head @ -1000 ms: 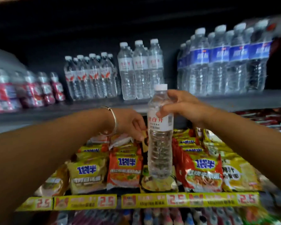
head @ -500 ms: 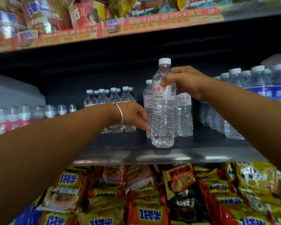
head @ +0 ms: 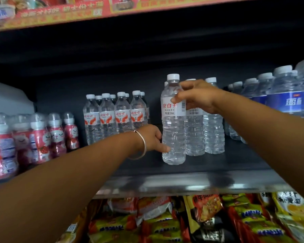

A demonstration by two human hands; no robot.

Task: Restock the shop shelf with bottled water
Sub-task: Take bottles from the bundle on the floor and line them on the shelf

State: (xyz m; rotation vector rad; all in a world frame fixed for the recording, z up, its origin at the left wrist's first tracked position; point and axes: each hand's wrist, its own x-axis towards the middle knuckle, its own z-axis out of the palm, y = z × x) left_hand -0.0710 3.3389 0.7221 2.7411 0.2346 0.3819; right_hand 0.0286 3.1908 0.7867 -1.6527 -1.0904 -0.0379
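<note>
Two hands on one water bottle (head: 173, 123) | right hand (head: 198, 96) wraps its label up high | left hand (head: 152, 138) touches it low with straight fingers | bottle stands upright on dark shelf (head: 218, 165), in front of matching bottles (head: 204, 130)

We see the water bottle (head: 173, 130) as clear, ribbed plastic with a smooth white cap and a glossy white label. The shelf (head: 218, 165) looks matt dark, its front edge shiny metal. Our bangle (head: 142, 146) gleams like polished metal, and the snack packets (head: 207, 209) below are glossy film.
</note>
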